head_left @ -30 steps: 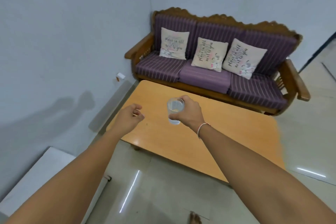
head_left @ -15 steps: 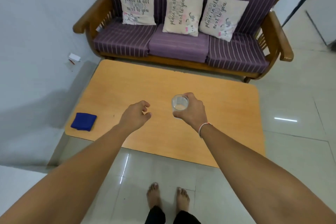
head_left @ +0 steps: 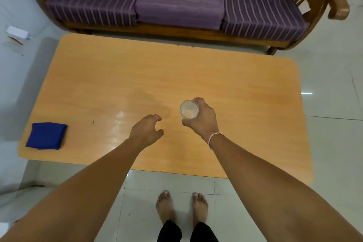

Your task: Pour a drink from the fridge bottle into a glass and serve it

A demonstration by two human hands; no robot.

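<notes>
The right hand (head_left: 202, 119) was wrapped around a small clear drinking glass (head_left: 189, 109), fingers and thumb curled about its side wall from the three o'clock side, and it was held upright over the orange wooden coffee table (head_left: 137, 76), toward the near middle of the top; whether its base was already on the wood could not be told from above. A shallow layer of pale liquid showed at the bottom. The left hand (head_left: 146, 130) hung at about nine o'clock from the glass, near it but apart, fingers loosely curled and holding nothing. A folded blue cloth (head_left: 46, 135) lay well apart at the table's near left corner, and a purple striped sofa (head_left: 176, 4) stood beyond the far edge at twelve o'clock. The glass looked light, being small and barely filled, yet rigid, smooth and breakable, so it would likely slip in a wet or loose grip and chip if set down hard. The side wall around mid-height seemed the sound place to hold it, keeping it level, with fingers off the rim.
</notes>
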